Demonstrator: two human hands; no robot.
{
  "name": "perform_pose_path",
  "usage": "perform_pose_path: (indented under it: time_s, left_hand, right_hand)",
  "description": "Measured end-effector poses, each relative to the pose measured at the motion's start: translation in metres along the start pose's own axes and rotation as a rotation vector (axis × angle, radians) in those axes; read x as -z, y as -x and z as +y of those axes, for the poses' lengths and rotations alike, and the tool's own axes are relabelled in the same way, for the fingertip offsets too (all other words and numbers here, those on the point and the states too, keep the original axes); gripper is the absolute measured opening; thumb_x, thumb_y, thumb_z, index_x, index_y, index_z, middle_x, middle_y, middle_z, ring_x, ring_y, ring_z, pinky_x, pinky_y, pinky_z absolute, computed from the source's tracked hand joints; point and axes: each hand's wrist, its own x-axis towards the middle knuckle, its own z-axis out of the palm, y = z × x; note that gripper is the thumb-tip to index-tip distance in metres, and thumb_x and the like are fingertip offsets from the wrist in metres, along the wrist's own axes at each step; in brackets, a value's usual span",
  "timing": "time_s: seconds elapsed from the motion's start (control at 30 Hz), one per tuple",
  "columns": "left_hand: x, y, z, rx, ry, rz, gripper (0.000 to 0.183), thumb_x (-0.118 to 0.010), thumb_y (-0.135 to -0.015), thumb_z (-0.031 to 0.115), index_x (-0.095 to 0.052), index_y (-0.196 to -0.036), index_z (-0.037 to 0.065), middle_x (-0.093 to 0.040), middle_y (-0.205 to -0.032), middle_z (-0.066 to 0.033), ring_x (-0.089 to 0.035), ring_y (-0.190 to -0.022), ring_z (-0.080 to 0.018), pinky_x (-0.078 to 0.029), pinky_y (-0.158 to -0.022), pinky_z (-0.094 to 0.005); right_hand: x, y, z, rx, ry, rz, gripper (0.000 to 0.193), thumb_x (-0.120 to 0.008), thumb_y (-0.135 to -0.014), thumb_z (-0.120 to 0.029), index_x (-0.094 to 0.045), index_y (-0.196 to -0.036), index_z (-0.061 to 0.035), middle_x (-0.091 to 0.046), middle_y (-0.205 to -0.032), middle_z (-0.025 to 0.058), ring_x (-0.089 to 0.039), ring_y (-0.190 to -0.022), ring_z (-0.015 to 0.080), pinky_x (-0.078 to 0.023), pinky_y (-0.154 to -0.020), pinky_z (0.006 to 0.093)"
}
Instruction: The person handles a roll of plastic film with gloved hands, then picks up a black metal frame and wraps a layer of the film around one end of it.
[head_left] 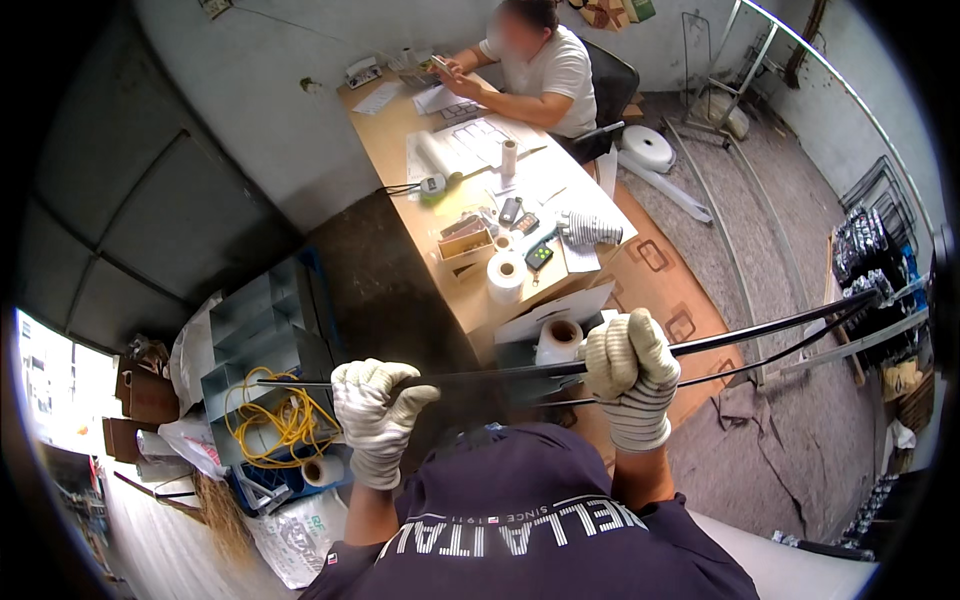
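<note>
A long black strip (770,323) runs across in front of me, from beyond my left hand to the far right. My right hand (632,375), in a cream knitted glove, is a fist wrapped round it. Closer to the strip's thin left end, my gloved left hand (378,410) curls its fingers about it, with the thumb sticking out to the right. A second, thinner dark strip (720,374) passes just below the first and goes behind my right hand. Both strips reach toward a bundle of dark, shiny, wrapped lengths (865,250) at the right wall.
Beyond my hands stands a wooden desk (400,150) with papers, rolls and small devices. A person (560,75) sits at it, holding a phone. Yellow cable (285,425) lies on a grey metal shelf unit at left. Long metal rails (755,200) rest on the floor at right.
</note>
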Motion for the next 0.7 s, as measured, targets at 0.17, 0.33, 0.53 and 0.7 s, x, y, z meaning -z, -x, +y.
perform_pose_path:
  time_s: [0.17, 0.33, 0.53, 0.7]
  left_hand:
    - [0.001, -0.007, -0.002, -0.019, -0.031, 0.007, 0.033, -0.066, -0.068, 0.046, -0.059, -0.068, 0.014, -0.051, -0.064, -0.0002, -0.049, -0.064, -0.0208, -0.036, -0.07, -0.0342]
    - [0.003, -0.01, 0.0, -0.027, -0.05, 0.038, 0.03, -0.068, -0.066, 0.043, -0.06, -0.07, 0.014, -0.052, -0.064, -0.0001, -0.049, -0.065, -0.0209, -0.036, -0.071, -0.0345]
    - [0.002, -0.013, -0.004, -0.063, -0.07, 0.07, 0.024, -0.07, -0.066, 0.037, -0.061, -0.073, 0.015, -0.055, -0.067, 0.0006, -0.052, -0.068, -0.0199, -0.037, -0.073, -0.0341]
    - [0.001, -0.016, -0.005, -0.113, -0.08, 0.089, 0.017, -0.067, -0.07, 0.026, -0.064, -0.082, 0.015, -0.058, -0.075, 0.0014, -0.055, -0.075, -0.0187, -0.039, -0.079, -0.0355]
  right_hand:
    - [0.007, -0.002, -0.006, -0.056, -0.091, 0.076, 0.049, -0.043, -0.093, -0.024, -0.034, -0.047, -0.0109, -0.031, -0.041, 0.0012, -0.028, -0.035, 0.0123, -0.023, -0.036, 0.0259]
    - [0.008, -0.003, -0.006, -0.073, -0.111, 0.096, 0.048, -0.041, -0.094, -0.028, -0.032, -0.049, -0.0119, -0.028, -0.042, 0.0002, -0.026, -0.036, 0.0115, -0.02, -0.036, 0.026]
    - [0.0, -0.007, -0.006, -0.091, -0.011, 0.166, 0.045, -0.034, -0.096, -0.037, -0.037, -0.057, -0.0145, -0.03, -0.043, 0.0003, -0.017, -0.034, 0.0089, -0.017, -0.034, 0.0236]
    - [0.001, -0.007, -0.008, -0.095, -0.028, 0.182, 0.044, -0.035, -0.096, -0.036, -0.037, -0.056, -0.0151, -0.028, -0.043, -0.0008, -0.016, -0.035, 0.0088, -0.017, -0.034, 0.0236]
